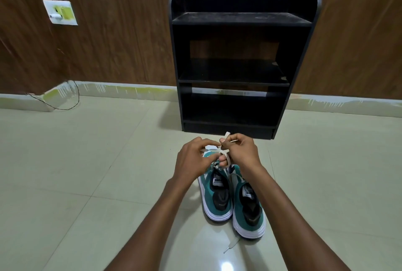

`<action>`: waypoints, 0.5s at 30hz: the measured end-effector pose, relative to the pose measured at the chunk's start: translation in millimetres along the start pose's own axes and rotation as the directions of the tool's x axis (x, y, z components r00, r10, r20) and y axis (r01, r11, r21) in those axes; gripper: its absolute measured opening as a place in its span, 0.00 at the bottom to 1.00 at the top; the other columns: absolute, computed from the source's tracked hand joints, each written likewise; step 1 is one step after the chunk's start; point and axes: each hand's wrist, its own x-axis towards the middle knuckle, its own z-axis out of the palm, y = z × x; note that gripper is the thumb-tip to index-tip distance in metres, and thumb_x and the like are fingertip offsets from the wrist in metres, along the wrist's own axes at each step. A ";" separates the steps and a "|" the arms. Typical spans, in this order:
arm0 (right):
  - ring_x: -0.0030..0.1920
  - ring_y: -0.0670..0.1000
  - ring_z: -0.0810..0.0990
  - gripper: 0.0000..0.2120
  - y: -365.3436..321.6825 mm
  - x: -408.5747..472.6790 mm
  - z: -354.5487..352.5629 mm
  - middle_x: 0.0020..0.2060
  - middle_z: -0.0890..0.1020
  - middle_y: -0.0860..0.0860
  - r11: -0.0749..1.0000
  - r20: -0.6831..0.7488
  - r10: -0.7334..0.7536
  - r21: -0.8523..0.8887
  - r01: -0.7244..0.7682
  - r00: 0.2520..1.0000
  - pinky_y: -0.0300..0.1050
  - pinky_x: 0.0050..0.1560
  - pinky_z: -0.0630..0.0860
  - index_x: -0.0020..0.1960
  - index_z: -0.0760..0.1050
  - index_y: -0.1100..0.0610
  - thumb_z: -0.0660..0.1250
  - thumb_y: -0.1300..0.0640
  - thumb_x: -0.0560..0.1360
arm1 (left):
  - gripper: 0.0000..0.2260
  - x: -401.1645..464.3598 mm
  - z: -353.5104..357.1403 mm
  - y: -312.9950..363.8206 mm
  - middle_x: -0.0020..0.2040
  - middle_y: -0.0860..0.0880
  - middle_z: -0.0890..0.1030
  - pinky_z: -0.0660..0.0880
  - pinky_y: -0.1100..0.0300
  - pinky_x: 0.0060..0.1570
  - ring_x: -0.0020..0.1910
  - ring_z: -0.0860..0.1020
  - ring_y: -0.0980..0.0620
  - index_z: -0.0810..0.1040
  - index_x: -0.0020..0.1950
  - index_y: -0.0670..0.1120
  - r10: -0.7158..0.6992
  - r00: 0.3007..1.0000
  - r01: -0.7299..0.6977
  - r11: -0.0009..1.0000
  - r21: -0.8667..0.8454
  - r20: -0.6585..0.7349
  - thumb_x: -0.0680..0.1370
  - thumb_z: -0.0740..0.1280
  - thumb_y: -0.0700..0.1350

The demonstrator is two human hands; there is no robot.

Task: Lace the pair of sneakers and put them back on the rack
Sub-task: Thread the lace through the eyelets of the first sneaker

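Note:
Two teal sneakers with white soles stand side by side on the tiled floor, heels toward me: the left sneaker (216, 196) and the right sneaker (248, 207). Both hands hover over the left sneaker's front. My left hand (192, 159) pinches one strand of its beige lace (225, 153). My right hand (240, 151) grips the other strand, with a loop sticking up above the fingers. A loose lace end (231, 245) from the right sneaker trails on the floor behind its heel. The black shoe rack (241, 20) stands just beyond, shelves bare.
Brown wood-panelled wall behind the rack. A white wall socket (60, 12) with a plug sits at upper left, and a thin black wire (65, 105) loops onto the floor by the skirting. Pale floor tiles spread to both sides of the shoes.

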 end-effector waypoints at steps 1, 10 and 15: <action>0.26 0.58 0.83 0.07 0.8 -0.2 0.3 0.36 0.85 0.58 1.000 0.002 0.018 0.003 -0.018 1.000 0.58 0.35 0.86 0.48 0.78 0.61 0.71 0.57 0.79 | 0.11 -2.3 4.1 -2.4 0.38 0.57 0.74 0.66 0.66 0.34 0.37 0.75 0.56 0.85 0.54 0.58 0.061 0.998 -0.059 0.995 0.084 -0.024 0.72 0.77 0.51; 0.31 0.50 0.80 0.17 1.8 -8.4 -12.8 0.50 0.78 0.53 0.996 0.122 -0.079 -0.025 0.082 0.989 0.48 0.33 0.77 0.57 0.71 0.53 0.74 0.61 0.72 | 0.05 6.2 -3.6 -0.1 0.38 0.51 0.80 0.71 0.57 0.39 0.38 0.76 0.54 0.84 0.47 0.51 -0.121 0.961 0.155 0.980 -0.123 0.247 0.78 0.71 0.50; 0.44 0.50 0.78 0.10 8.1 -16.0 -20.0 0.50 0.74 0.49 0.860 0.339 -0.248 -0.355 0.368 0.907 0.43 0.42 0.80 0.44 0.79 0.50 0.77 0.57 0.66 | 0.08 14.4 -14.0 5.9 0.31 0.53 0.68 0.57 0.62 0.29 0.28 0.60 0.55 0.76 0.37 0.48 -0.379 0.727 0.628 0.703 -0.332 0.572 0.76 0.63 0.44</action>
